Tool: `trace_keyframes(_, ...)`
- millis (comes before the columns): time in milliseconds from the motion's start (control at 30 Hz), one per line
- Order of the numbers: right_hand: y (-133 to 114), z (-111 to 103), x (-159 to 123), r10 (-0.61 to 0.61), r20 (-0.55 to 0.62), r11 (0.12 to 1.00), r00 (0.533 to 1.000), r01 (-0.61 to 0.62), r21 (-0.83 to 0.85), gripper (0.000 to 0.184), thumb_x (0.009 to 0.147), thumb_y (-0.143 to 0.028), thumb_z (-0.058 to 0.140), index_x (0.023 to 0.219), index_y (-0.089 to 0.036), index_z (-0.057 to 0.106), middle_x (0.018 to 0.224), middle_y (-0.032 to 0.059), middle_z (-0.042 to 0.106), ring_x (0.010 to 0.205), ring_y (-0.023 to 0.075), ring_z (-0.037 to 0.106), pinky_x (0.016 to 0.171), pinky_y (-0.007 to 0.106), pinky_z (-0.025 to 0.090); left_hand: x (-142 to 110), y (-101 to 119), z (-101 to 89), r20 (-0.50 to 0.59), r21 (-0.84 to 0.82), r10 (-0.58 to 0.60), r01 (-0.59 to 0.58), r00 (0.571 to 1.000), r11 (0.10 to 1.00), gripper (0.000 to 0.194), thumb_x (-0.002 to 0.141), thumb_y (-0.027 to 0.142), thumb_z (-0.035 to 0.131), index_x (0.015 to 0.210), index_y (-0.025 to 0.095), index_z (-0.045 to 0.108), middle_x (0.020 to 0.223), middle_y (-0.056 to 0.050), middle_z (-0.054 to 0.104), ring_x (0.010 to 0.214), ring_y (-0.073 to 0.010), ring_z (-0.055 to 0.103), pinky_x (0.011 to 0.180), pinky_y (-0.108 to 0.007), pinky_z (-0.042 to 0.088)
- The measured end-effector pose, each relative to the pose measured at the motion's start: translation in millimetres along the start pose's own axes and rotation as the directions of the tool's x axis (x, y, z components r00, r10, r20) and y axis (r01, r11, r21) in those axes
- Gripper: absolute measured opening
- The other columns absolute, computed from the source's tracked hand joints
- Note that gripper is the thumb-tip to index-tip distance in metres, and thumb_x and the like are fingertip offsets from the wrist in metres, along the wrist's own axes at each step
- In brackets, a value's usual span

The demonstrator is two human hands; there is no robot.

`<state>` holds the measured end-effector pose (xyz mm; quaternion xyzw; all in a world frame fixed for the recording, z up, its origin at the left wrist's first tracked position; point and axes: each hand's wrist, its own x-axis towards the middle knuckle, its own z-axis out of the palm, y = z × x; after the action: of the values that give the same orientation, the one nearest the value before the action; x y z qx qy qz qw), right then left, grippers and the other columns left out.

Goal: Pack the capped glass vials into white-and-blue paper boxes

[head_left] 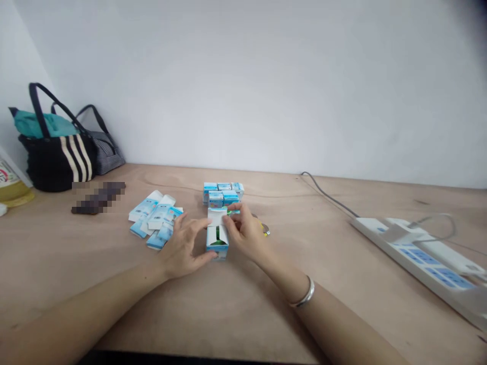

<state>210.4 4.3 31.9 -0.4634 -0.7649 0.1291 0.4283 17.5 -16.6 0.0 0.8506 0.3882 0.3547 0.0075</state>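
A small white-and-blue carton (217,235) stands on the table in front of me. Its top flap is raised, and something dark green shows through the gap between the inner flaps. My left hand (186,243) grips the carton from the left, thumb at the lower front and index finger beside the flap. On the other side, my right hand (243,228) pinches the raised flap between thumb and fingers. Just behind stands a group of closed cartons (223,195). Flattened cartons (155,215) lie in a loose pile beyond my left hand. A yellow-edged round item (265,229) is partly hidden behind my right hand.
A white power strip (422,263) with a grey cable (331,195) lies at the right. At the left are a dark, pixelated object (99,198), a black striped bag (61,157), a grey striped bag (108,152) and a bottle of yellow liquid (15,187). A wall rises behind.
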Motion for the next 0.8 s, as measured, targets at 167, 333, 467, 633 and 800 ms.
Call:
trace_keyframes(167,-3.9,-10.7,-2.0,-0.233,-0.058,0.967,0.971,0.225,-0.120,0.019,0.086,-0.037,0.051,0.093,-0.020,0.055,0.085,0.0054,0.058,0.064,0.0133,0.053,0.059,0.026,0.042,4.1,0.7,-4.1,0.087,0.023,-0.029,0.027,0.996,0.999,0.069,0.076,0.042,0.063,0.134,0.024,0.031,0.119,-0.009,0.060,0.110,-0.0268,0.055,0.107,-0.052,0.015)
trace_keyframes(333,-13.6,-22.0,-3.8,-0.465,0.233,0.819,0.854,0.515,-0.254,0.024,0.087,-0.042,0.051,0.091,-0.025,0.067,0.105,0.0076,0.053,0.078,0.0151,0.053,0.065,0.027,0.041,6.1,-1.2,-4.7,0.073,0.029,-0.005,0.003,0.997,1.000,0.070,0.076,0.045,0.061,0.135,0.022,0.031,0.121,-0.008,0.059,0.110,-0.0262,0.056,0.108,-0.051,0.016)
trace_keyframes(467,-11.3,-23.9,-1.9,-0.470,0.237,0.799,0.850,0.524,-0.294,0.032,0.088,-0.046,0.050,0.080,-0.020,0.067,0.114,0.0098,0.052,0.082,0.0171,0.053,0.071,0.031,0.042,5.0,-3.4,-2.6,0.084,0.003,-0.026,0.026,0.996,1.000,0.069,0.078,0.048,0.059,0.135,0.023,0.031,0.119,-0.009,0.059,0.109,-0.0260,0.055,0.108,-0.052,0.014)
trace_keyframes(633,-2.7,-30.3,3.6,-0.413,0.220,0.847,0.884,0.462,-0.263,0.026,0.089,-0.038,0.051,0.078,-0.021,0.067,0.090,0.0071,0.062,0.080,0.0175,0.053,0.069,0.030,0.042,6.2,-5.4,-5.3,0.024,0.100,-0.035,0.032,0.999,0.994,0.061,0.074,0.051,0.062,0.127,0.024,0.047,0.122,-0.013,0.055,0.116,-0.0306,0.048,0.104,-0.053,0.022)
trace_keyframes(800,0.4,-31.2,5.6,-0.362,0.271,0.874,0.892,0.426,-0.235,0.022,0.087,-0.037,0.054,0.079,-0.023,0.069,0.073,0.0032,0.064,0.075,0.0169,0.052,0.068,0.030,0.038,14.8,-3.4,-11.5,-0.020,0.244,0.131,-0.122,0.991,0.962,0.054,0.071,0.056,0.062,0.114,0.023,0.059,0.139,-0.014,0.042,0.130,-0.0383,0.034,0.107,-0.060,0.005)
